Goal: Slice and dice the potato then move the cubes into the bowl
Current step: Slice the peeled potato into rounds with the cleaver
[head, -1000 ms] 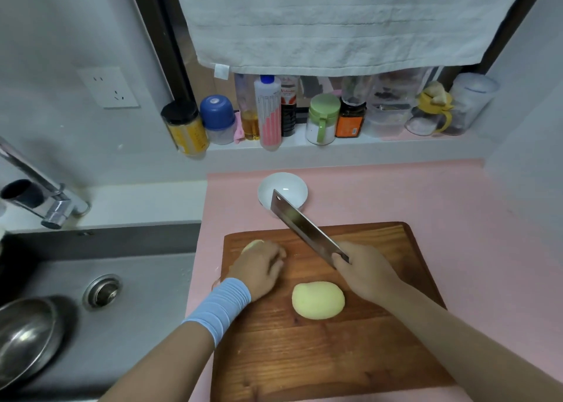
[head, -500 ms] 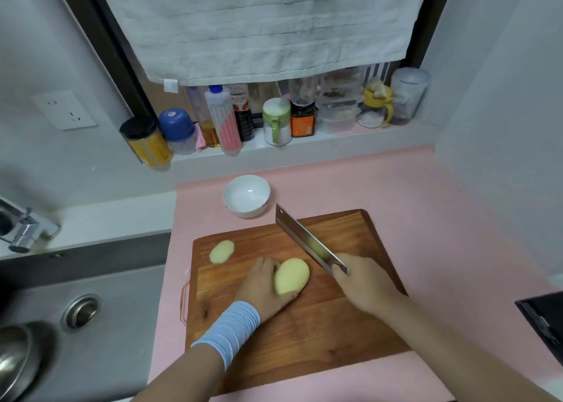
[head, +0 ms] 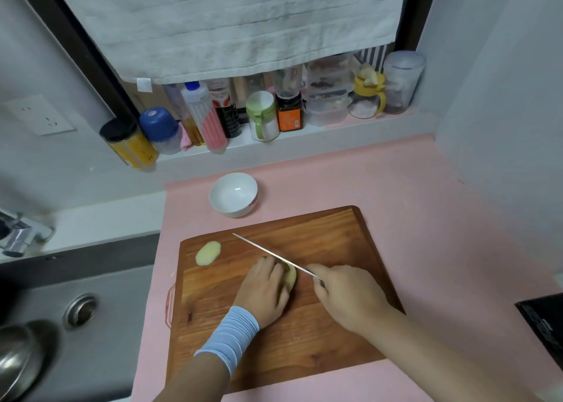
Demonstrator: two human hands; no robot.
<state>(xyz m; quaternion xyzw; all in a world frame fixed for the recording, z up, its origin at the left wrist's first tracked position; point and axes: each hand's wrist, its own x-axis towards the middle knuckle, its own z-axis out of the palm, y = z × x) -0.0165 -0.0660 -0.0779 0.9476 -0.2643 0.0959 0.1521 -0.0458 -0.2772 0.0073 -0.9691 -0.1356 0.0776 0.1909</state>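
while one hand holds the potato, the other holds the knife

where the wooden cutting board (head: pixel 320 340) lies on the pink counter (head: pixel 411 219), two bare hands are at work. the left hand (head: pixel 265 292) is near the middle of the board. its fingers are curled down over the potato (head: pixel 291 277) and hold it on the wood. only a small yellow bit of the potato peeks out on the right side of the fingers. a light blue wristband (head: pixel 227 337) sits on that arm.

the right hand (head: pixel 347 298) is just to the right. its fingers are wrapped tight round the handle of the knife (head: pixel 268 252), so the handle is hidden. the blade shows as a thin line. it runs from the hand to the far left and passes right over the far end of the potato, beside the left fingertips. i cannot tell if the blade has gone into the potato.

one flat potato slice (head: pixel 208 253) lies alone on the far left part of the board, well apart from the hands.

the white bowl (head: pixel 233 209) stands on the pink counter just past the far edge of the board. nothing is in it.

to the left is a grey sink (head: pixel 106 340) with a round drain (head: pixel 80 310), a shiny metal bowl (head: pixel 15 362) and a tap (head: pixel 18 237). on the far ledge stand jars and bottles (head: pixel 262 115) in a row. a white towel (head: pixel 228 27) hangs above them.
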